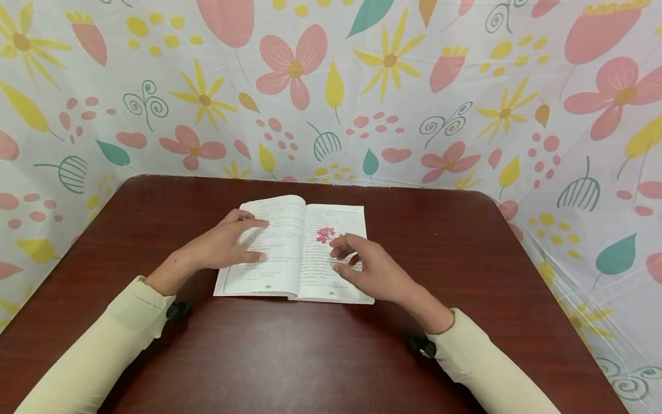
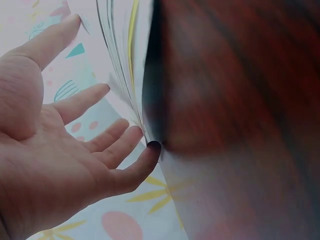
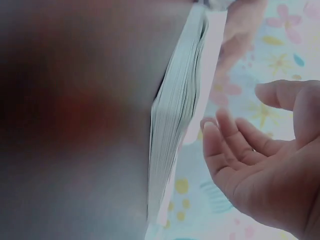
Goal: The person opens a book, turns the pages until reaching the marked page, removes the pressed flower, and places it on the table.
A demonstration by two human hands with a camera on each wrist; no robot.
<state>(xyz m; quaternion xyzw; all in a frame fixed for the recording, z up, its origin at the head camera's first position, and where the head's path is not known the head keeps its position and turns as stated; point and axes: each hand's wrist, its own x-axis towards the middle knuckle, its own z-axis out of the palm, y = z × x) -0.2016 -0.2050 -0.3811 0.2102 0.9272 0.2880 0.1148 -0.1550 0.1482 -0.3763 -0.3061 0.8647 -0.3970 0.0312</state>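
An open book (image 1: 274,270) with printed text lies on the table, its left page bowed up near the spine and a pink flower picture on the right page. My left hand (image 1: 219,244) lies over the left page with fingers spread, thumb and forefinger stretched across the text. In the left wrist view the little finger of my left hand (image 2: 85,140) is right at the book's page edges (image 2: 120,55). Above the right page hangs my right hand (image 1: 374,267), its fingers loosely bent with nothing between them. The right wrist view shows my right hand (image 3: 260,160) apart from the thick page block (image 3: 175,110).
The dark reddish-brown table (image 1: 289,362) has rounded far corners. Behind it and along the sides hangs a white cloth (image 1: 362,92) printed with flowers and leaves. Light sleeves (image 1: 98,351) cover both forearms, and a small black device (image 1: 424,347) sits under the right wrist.
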